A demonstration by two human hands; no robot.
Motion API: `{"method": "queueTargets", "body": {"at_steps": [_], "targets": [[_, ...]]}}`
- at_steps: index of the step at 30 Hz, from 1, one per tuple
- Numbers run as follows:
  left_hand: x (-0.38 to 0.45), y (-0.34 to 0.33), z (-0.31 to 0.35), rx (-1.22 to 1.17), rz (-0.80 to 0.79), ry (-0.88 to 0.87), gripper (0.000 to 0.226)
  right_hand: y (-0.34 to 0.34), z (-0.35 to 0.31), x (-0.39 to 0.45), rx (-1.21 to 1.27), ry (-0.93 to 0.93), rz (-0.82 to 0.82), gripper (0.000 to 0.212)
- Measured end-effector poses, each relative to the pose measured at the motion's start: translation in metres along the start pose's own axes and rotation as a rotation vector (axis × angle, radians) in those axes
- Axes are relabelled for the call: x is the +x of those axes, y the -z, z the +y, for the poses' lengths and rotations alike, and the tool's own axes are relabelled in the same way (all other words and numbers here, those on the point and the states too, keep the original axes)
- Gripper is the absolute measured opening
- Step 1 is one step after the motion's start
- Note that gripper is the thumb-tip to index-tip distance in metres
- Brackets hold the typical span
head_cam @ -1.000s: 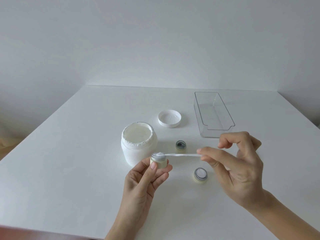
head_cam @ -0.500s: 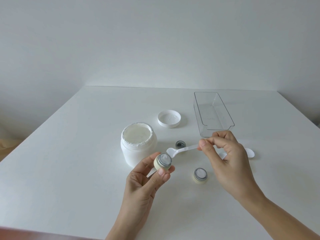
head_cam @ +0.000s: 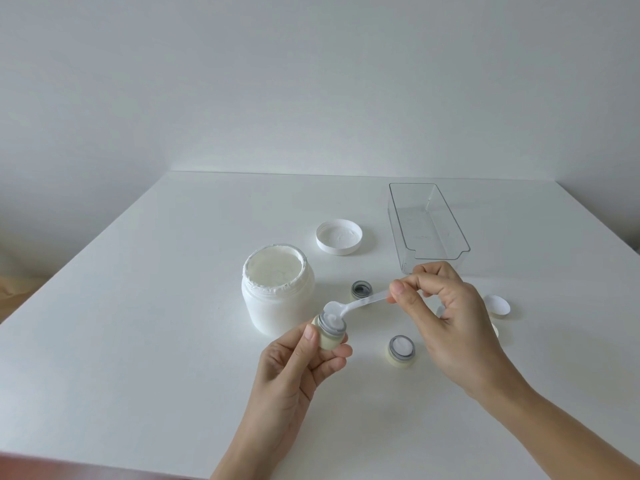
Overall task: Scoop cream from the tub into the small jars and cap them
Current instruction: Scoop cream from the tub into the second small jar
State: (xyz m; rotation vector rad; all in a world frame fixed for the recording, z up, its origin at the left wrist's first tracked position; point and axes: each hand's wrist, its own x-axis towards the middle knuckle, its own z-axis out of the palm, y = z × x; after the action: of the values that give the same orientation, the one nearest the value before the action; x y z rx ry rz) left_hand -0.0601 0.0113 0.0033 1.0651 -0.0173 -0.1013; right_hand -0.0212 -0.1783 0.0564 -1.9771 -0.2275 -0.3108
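While the white surface [head_cam: 138, 341] carries everything, the open tub [head_cam: 277, 289] of cream serves best as the landmark: a clear tray [head_cam: 450, 251] stands well to its right and farther back, the tub's lid [head_cam: 338, 236] lies upturned just behind and to its right, and the person's two hands work just in front of it. On the right hand [head_cam: 450, 327], fingers are pinched together on the handle of a small plastic spoon [head_cam: 349, 308], whose bowl rests at the mouth of a small jar [head_cam: 330, 329]. That jar is clamped in the fingers of the left hand [head_cam: 298, 368], held off the surface, tilted, and close against the tub's front right. A second filled jar [head_cam: 401, 350] stands to the tub's right and nearer; a third, seemingly empty jar [head_cam: 361, 289] sits just right of it. A small cap [head_cam: 497, 305] lies far right. The risk now is cream smearing over the narrow rim, should the spoon scrape off-centre, or the tilted jar slipping from its light grip.
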Motion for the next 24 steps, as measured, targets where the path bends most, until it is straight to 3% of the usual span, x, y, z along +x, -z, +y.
{"method": "queueTargets", "body": {"at_steps": [12, 17, 24], "targets": [[0.002, 0.0, 0.0, -0.093, -0.016, 0.055, 0.051, 0.006, -0.01, 0.002, 0.033, 0.004, -0.133, 0.019], [0.002, 0.0, 0.001, -0.11, -0.005, 0.052, 0.047, 0.008, -0.008, 0.004, 0.062, -0.023, -0.186, 0.021], [0.001, -0.002, 0.003, -0.116, 0.04, 0.017, 0.033, 0.016, -0.004, 0.006, 0.251, -0.268, -0.241, 0.028]]}}
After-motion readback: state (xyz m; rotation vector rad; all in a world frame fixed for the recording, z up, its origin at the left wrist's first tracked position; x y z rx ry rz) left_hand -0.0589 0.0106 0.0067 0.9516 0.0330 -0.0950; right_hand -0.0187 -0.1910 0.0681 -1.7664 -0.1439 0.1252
